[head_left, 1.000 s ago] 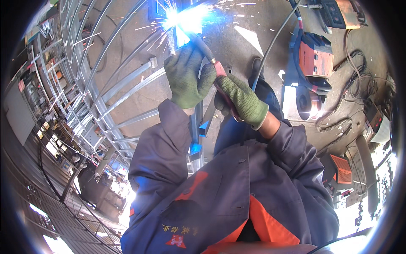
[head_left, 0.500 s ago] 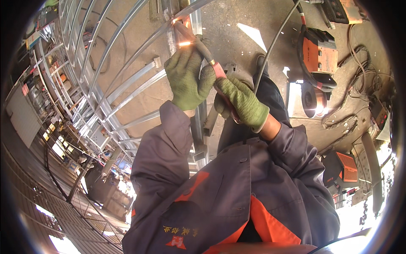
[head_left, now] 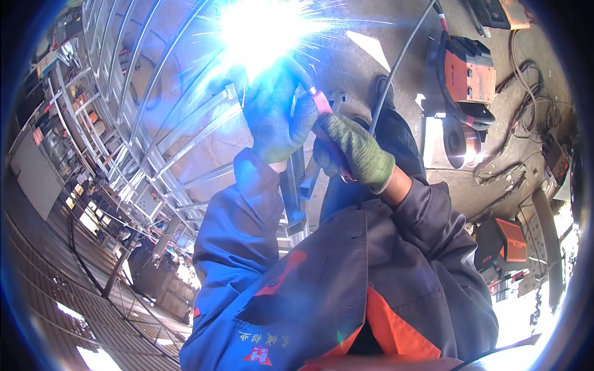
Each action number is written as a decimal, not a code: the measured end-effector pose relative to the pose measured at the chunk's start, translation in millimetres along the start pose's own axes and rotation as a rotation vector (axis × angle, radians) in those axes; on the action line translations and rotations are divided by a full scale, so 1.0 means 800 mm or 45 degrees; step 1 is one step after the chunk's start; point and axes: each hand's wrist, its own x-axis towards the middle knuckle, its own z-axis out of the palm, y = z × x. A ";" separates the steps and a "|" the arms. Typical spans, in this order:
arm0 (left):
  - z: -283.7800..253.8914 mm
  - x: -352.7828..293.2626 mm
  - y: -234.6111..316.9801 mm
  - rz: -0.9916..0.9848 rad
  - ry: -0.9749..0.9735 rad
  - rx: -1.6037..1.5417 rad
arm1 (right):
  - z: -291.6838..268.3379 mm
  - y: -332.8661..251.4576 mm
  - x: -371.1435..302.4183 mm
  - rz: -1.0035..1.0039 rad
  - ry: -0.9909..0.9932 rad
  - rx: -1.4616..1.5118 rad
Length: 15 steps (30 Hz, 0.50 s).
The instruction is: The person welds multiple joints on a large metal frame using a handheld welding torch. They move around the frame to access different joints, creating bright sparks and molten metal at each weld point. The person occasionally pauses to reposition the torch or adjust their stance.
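A welding torch (head_left: 321,102) with a red handle and a bent neck slants up toward a blinding white-blue arc, sparks flying around it. My right hand (head_left: 357,148), in a green knitted glove, is wrapped round the handle. My left hand (head_left: 272,123), gloved alike, lies against the torch neck, its thumb beside the front of the handle. Glare washes out its fingertips, the torch tip and the metal joint at the arc. Curved metal bars of a frame (head_left: 162,55) run up to the glare from the left.
Straight metal tubes (head_left: 204,136) lie left of my hands. A grey cable (head_left: 405,52) crosses right of them. An orange-and-black machine (head_left: 470,77) with a wire spool (head_left: 458,145) stands on the floor at right, near loose cables (head_left: 523,117). Another orange-and-black box (head_left: 504,241) sits lower right.
The small orange glow at the torch tip has become a large blinding arc with sparks. Blue light now covers the left glove and sleeve. Both hands stay nearly in place.
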 end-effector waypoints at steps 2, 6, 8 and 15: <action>0.006 -0.001 -0.002 0.158 0.214 0.167 | 0.001 -0.002 0.000 0.004 0.014 -0.016; 0.010 0.000 -0.012 0.196 0.215 0.193 | -0.002 -0.002 0.001 0.014 -0.037 0.002; 0.010 -0.001 -0.013 0.187 0.193 0.191 | -0.004 0.000 0.001 0.005 -0.029 0.001; 0.005 -0.004 -0.006 0.066 0.079 0.144 | 0.002 -0.001 0.001 -0.051 -0.016 0.013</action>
